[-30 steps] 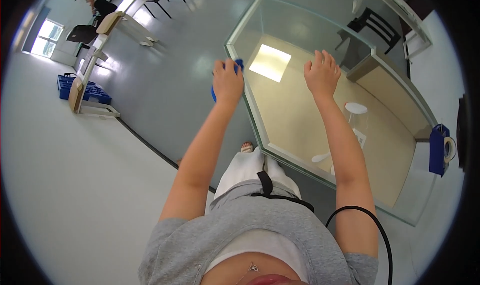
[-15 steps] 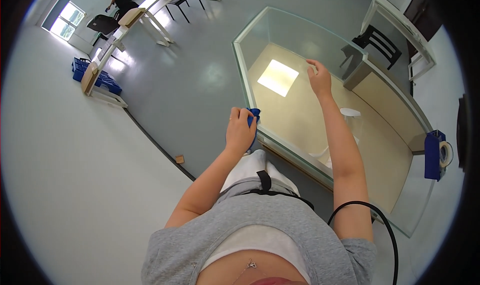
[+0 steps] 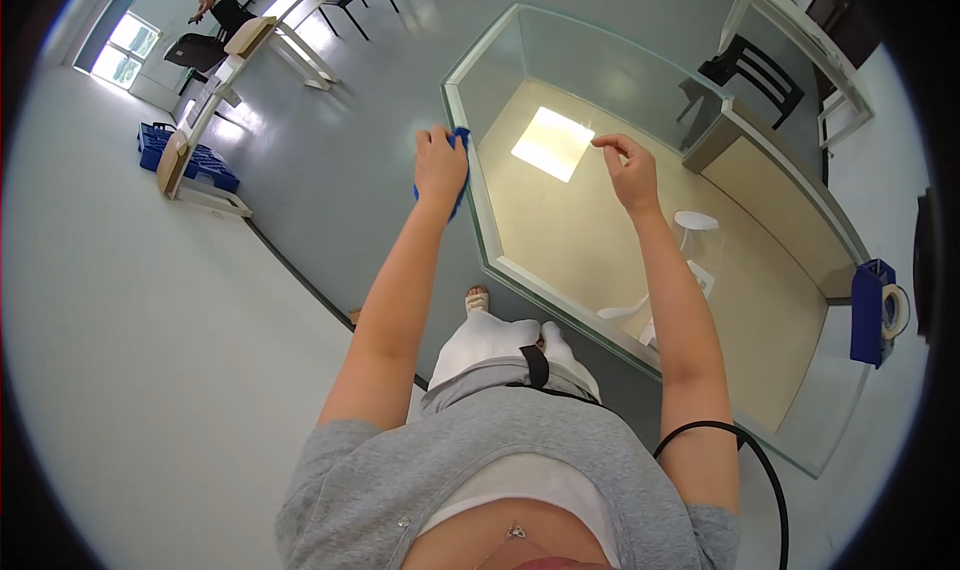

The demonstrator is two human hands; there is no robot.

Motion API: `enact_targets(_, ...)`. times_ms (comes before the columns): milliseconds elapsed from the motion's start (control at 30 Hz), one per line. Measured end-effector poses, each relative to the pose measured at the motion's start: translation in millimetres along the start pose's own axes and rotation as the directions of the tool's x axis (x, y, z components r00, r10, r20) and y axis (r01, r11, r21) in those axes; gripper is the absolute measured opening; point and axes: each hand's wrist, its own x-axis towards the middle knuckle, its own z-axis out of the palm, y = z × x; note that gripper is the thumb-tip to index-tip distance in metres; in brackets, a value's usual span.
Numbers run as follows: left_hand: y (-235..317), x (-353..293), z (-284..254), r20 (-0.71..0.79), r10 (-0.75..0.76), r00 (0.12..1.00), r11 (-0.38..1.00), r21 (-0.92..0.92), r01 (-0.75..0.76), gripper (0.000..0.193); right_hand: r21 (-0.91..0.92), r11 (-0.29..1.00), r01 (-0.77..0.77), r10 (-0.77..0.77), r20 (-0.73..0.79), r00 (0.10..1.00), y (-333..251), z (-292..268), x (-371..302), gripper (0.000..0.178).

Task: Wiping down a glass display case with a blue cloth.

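My left hand (image 3: 440, 173) is closed around a blue cloth (image 3: 459, 175), at the outer left side of a glass case (image 3: 478, 195) with pale edges. Part of the cloth is hidden behind the fingers. Above the case's beige surface (image 3: 560, 240) hovers my right hand (image 3: 630, 178), its fingers loosely bent and apart, with nothing seen in it. Beneath my right forearm a white desk lamp (image 3: 696, 221) shows through the glass, partly covered by the arm. A bright square reflection (image 3: 553, 145) lies on the glass beside my right hand.
A blue tape dispenser (image 3: 868, 313) with a tape roll stands at the case's right end. Black chairs (image 3: 755, 80) are beyond the case. A black cable (image 3: 770, 460) crosses my right arm. Far left, a person (image 3: 212, 0) stands near white tables (image 3: 205, 110) and blue crates (image 3: 190, 160).
My left hand has moved forward and left with the cloth, from the case's near corner along its left side. My right hand has shifted slightly nearer, its fingers more bent.
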Motion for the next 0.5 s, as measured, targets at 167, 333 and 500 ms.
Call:
enact_targets(167, -3.4, 73.4, 21.1, -0.05, -0.048, 0.998, 0.999, -0.009, 0.048, 0.024, 0.01, 1.0, 0.0, 0.0, -0.014, 1.0, -8.1, -4.7, -3.3, 0.017)
enact_targets(333, -11.4, 139.0, 33.3, -0.024, -0.046, 0.999, 0.998, -0.054, 0.045, 0.025, -0.008, 1.0, 0.005, -0.005, -0.058, 0.998, -13.0, -4.9, -7.2, 0.016)
enact_targets(500, -23.5, 183.4, 45.2, 0.09, -0.003, 0.996, 0.994, -0.108, 0.012, 0.028, -0.086, 0.996, -0.004, -0.006, -0.117, 0.993, -15.9, -3.5, -7.7, 0.015)
